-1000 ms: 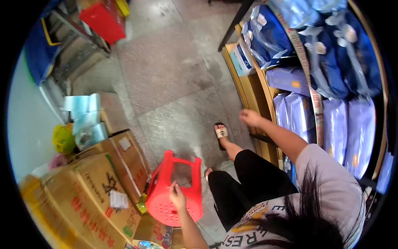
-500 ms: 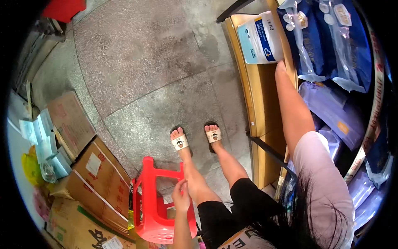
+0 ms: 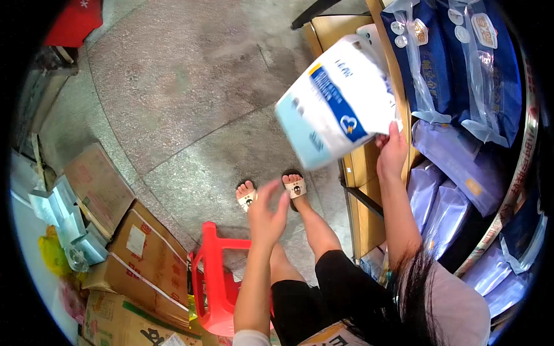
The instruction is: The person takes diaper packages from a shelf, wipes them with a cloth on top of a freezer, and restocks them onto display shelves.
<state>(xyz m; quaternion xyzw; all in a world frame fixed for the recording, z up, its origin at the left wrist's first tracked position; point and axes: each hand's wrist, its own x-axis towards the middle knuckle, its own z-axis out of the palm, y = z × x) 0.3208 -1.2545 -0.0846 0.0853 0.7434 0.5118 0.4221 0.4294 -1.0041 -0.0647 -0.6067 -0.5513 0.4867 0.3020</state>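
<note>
A white, blue and light-blue pack of adult diapers [image 3: 332, 104] hangs tilted in front of the wooden shelf [image 3: 362, 167]. My right hand [image 3: 393, 151] grips it by its lower right corner, where the wrapping bunches up. Over my feet, my left hand [image 3: 268, 212] is raised with thumb and fingers apart, holding nothing. It is slightly blurred and does not touch the pack.
To the left stands a red plastic stool [image 3: 214, 282] beside stacked cardboard boxes [image 3: 147, 259]. Blue packs [image 3: 424, 63] and purple packs [image 3: 456, 161] fill the shelving on the right. Another white pack [image 3: 374, 39] shows behind the held one.
My right hand has pulled the diaper pack off the shelf and out over the floor. My left hand has risen from beside the stool toward the pack, and its fingers have spread.
</note>
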